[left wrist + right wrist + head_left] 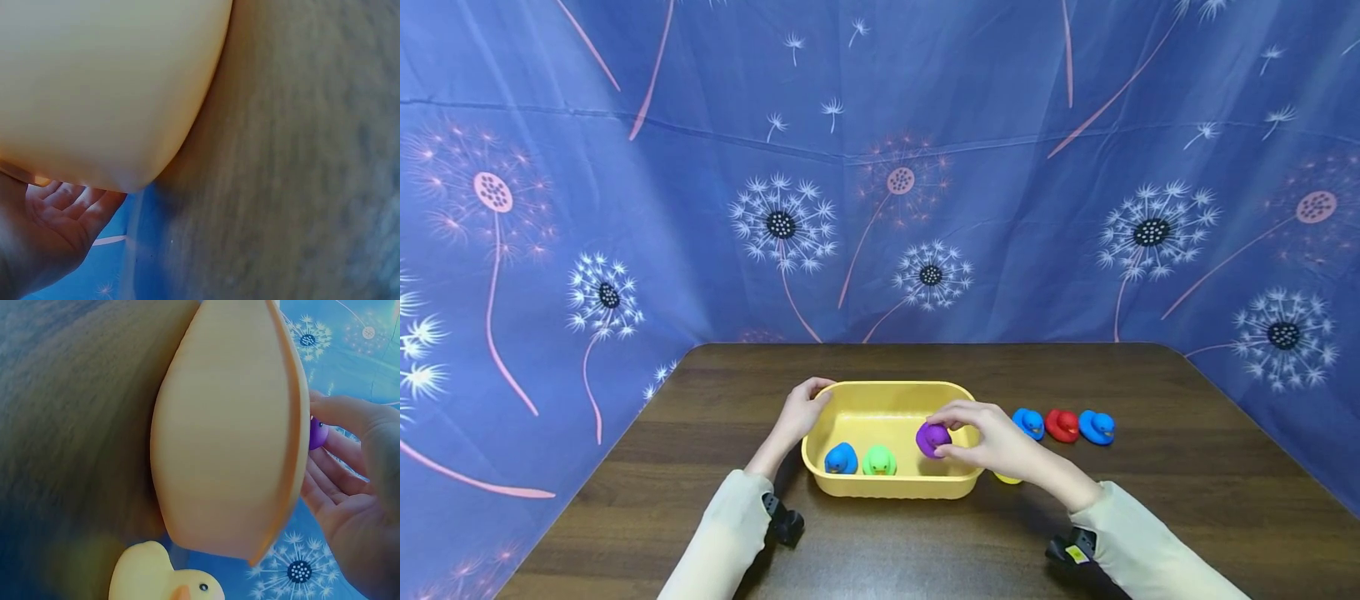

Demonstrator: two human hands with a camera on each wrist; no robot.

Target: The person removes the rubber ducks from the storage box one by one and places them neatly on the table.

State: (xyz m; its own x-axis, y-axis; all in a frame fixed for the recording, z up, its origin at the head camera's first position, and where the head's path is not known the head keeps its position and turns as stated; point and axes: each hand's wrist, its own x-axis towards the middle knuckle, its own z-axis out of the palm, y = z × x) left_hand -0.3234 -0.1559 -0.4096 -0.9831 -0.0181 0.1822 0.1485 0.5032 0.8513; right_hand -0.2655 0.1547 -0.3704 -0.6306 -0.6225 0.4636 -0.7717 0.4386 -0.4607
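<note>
A yellow plastic basin point(895, 488) stands on the wooden table in front of me. My left hand point(800, 415) grips its left end, thumb at the rim and fingers along the outside wall. Between thumb and fingertips, my right hand point(1000, 437) pinches a purple rubber duck point(929, 441) over the right part of the basin. In the right wrist view the purple duck point(319, 434) peeks out past the rim, the rest hidden. Inside the basin, toward its front wall, sit a blue duck point(841, 458) and a green duck point(879, 460).
Right of the basin, a blue duck point(1028, 422), a red duck point(1062, 426) and another blue duck point(1097, 427) stand in a row on the table point(1180, 500). A yellow duck point(150, 575) is beside the basin, mostly hidden under my right wrist from above. Behind hangs a blue dandelion-print cloth point(1022, 275).
</note>
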